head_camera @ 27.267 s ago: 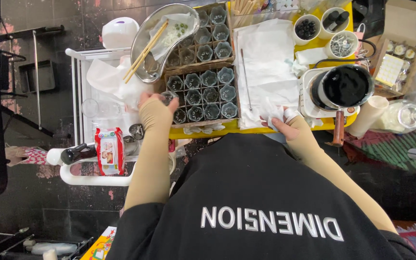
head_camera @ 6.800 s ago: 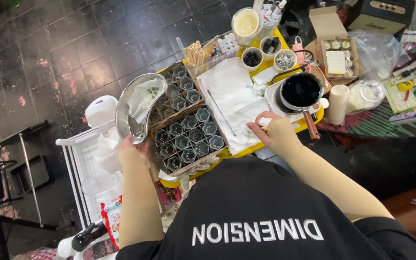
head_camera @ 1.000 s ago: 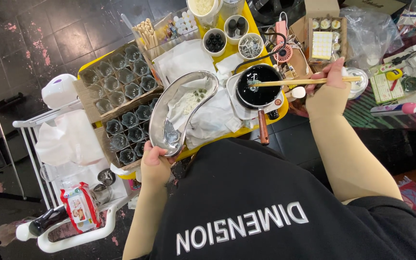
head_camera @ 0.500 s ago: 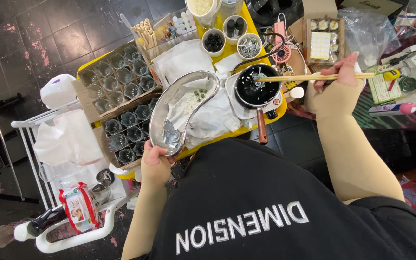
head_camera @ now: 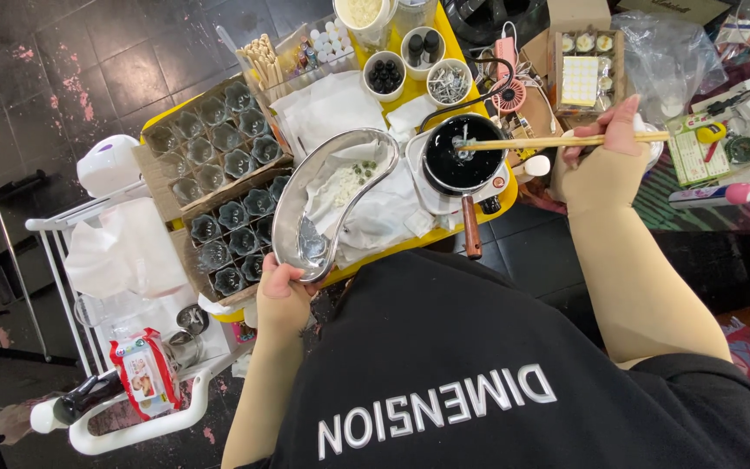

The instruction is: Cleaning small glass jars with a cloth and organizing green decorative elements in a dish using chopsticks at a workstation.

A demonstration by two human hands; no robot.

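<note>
Head cam: my left hand has its grip pinched on the near rim of the metal tray, holding it tilted over the yellow surface. Right hand has its grip pinching wooden chopsticks, tips reaching over the black pot just beside the tray.

left hand grips metal tray | right hand holds chopsticks over pot

Your yellow table is carrying a black pan on its base. Left of the pan, white paper and boxed glass jars are sitting; behind it, small cups are standing.
</note>
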